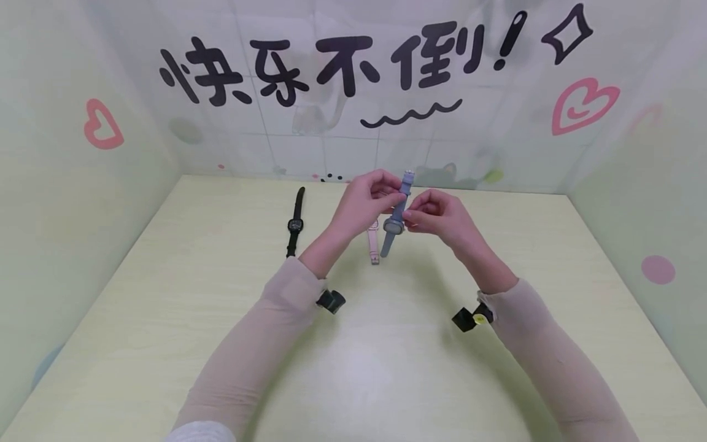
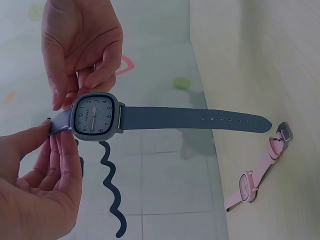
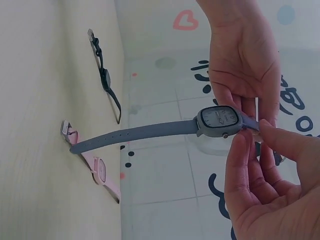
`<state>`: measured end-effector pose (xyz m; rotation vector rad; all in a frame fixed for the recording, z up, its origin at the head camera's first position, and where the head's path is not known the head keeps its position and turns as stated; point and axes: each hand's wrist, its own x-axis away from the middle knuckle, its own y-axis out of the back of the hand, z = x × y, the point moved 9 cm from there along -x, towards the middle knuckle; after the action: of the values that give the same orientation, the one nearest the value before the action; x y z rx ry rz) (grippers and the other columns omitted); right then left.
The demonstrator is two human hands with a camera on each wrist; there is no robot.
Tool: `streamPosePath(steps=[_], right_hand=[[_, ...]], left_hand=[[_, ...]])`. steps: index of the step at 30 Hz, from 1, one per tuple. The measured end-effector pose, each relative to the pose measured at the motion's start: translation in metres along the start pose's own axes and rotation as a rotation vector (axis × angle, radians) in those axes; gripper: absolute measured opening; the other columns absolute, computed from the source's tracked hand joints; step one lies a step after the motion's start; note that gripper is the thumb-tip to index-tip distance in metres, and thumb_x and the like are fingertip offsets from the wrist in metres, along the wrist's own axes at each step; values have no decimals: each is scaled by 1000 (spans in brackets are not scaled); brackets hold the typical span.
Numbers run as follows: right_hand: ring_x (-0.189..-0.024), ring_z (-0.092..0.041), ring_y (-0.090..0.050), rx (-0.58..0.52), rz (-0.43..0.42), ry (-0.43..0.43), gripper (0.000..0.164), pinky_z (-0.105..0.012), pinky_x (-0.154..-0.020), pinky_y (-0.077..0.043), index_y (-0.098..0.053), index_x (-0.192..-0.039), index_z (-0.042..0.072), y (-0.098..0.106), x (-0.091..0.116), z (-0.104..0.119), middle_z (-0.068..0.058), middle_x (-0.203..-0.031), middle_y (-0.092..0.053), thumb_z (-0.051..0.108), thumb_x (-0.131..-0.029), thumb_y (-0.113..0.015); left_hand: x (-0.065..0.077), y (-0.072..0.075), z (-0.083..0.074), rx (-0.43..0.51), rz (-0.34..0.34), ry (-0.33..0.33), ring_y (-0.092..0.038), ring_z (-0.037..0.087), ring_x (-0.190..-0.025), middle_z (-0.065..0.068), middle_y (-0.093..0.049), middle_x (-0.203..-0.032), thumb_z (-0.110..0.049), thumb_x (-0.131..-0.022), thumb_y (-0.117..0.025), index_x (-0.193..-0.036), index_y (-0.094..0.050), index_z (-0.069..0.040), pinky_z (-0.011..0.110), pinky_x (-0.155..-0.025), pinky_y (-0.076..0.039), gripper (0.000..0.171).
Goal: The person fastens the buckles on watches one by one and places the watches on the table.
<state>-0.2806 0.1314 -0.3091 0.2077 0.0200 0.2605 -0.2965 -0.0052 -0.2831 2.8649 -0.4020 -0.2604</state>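
Note:
A blue-grey wristwatch [image 1: 393, 226] is held up over the back of the table, its strap unfastened. My left hand [image 1: 361, 205] pinches the buckle-end strap between thumb and fingers. From the other side my right hand [image 1: 444, 218] pinches the same strap piece close to the case. The square dial [image 2: 94, 116] shows in the left wrist view, and the long holed strap [image 3: 150, 132] sticks out free in the right wrist view. Below it a pink wristwatch [image 1: 374, 245] lies on the table, partly hidden by the left hand in the head view.
Left of the hands a black wristwatch [image 1: 295, 225] lies stretched out on the pale wooden table [image 1: 353, 368]. A white printed curtain [image 1: 309, 123] with black characters hangs behind the table's back edge. Similar printed panels stand along both sides.

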Motion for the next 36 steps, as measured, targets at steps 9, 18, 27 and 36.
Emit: streamPosePath(steps=[9, 18, 27, 36], right_hand=[[-79, -8, -70, -14, 12, -20, 11, -24, -80, -61, -57, -101, 2, 4, 9, -9, 8, -83, -71, 8, -96, -65], [-84, -11, -71, -49, 63, -66, 12, -24, -82, -60, -56, -106, -3, -1, 12, -21, 7, -86, -72, 7, -100, -58], [-84, -9, -70, -61, 107, -90, 14, -26, -82, -61, -54, -108, -4, -8, 11, -34, 7, -85, -72, 8, -101, -55], [-84, -11, -71, -55, 137, -124, 27, -29, -84, -61, -57, -116, -11, -18, 12, -43, 3, -89, -71, 12, -102, -53]], left_hand=[[2, 5, -4, 14, -19, -8, -71, 25, -94, 18, -71, -106, -7, -94, -67, -112, -64, 1, 28, -82, -61, 19], [3, 9, -7, 3, -28, -15, -70, 23, -91, 18, -71, -105, -7, -94, -67, -112, -64, 1, 28, -83, -61, 19], [1, 7, -11, 27, -23, -41, -69, 19, -87, 17, -70, -103, -8, -94, -67, -111, -64, 1, 29, -82, -61, 19], [1, 5, -15, 38, -15, -41, -69, 19, -87, 17, -70, -103, -8, -94, -67, -111, -64, 1, 29, -82, -61, 19]])
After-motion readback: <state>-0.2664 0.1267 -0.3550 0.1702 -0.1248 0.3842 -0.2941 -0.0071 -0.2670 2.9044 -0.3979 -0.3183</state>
